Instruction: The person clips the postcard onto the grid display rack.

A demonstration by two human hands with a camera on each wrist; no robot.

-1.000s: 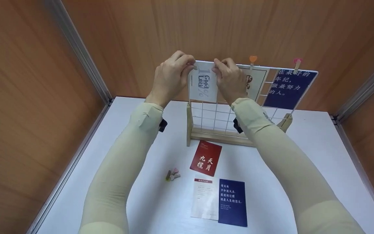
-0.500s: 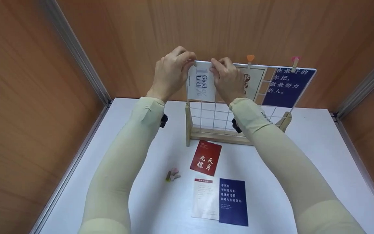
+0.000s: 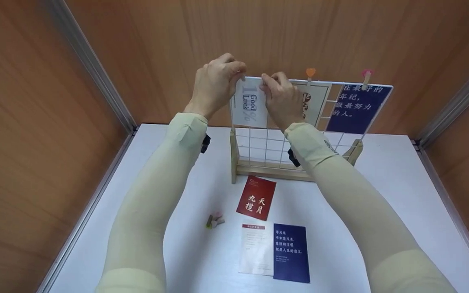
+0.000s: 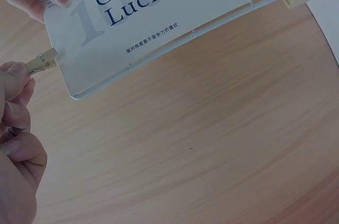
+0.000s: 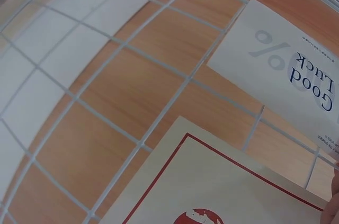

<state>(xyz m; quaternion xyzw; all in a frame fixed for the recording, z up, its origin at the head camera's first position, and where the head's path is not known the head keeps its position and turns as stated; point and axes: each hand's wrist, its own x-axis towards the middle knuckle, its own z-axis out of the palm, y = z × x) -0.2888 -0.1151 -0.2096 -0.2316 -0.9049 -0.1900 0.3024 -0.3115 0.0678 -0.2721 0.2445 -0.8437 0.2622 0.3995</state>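
Observation:
My left hand (image 3: 216, 85) pinches a small wooden clothespin (image 4: 42, 61) at the top left corner of the wire grid rack (image 3: 265, 140). In the left wrist view the clothespin's tip is right at the edge of a white "Good Luck" card (image 3: 247, 112). This card stands sideways against the rack, its lettering turned. My right hand (image 3: 285, 99) pinches the card's upper edge against the top wire, thumb in front. A cream card (image 5: 222, 181) hangs beside it, partly behind my right hand, under an orange heart clothespin (image 3: 310, 75).
A dark blue card (image 3: 354, 110) hangs at the rack's right end under a pink clothespin (image 3: 366, 77). On the white table (image 3: 189, 252) lie a red card (image 3: 257, 197), a white card (image 3: 255, 252), another blue card (image 3: 291, 254) and several clothespins (image 3: 215, 220).
My left hand has risen slightly above the rack's top wire with the clothespin. My right hand keeps its pinch on the card. The whole head view has shifted a little.

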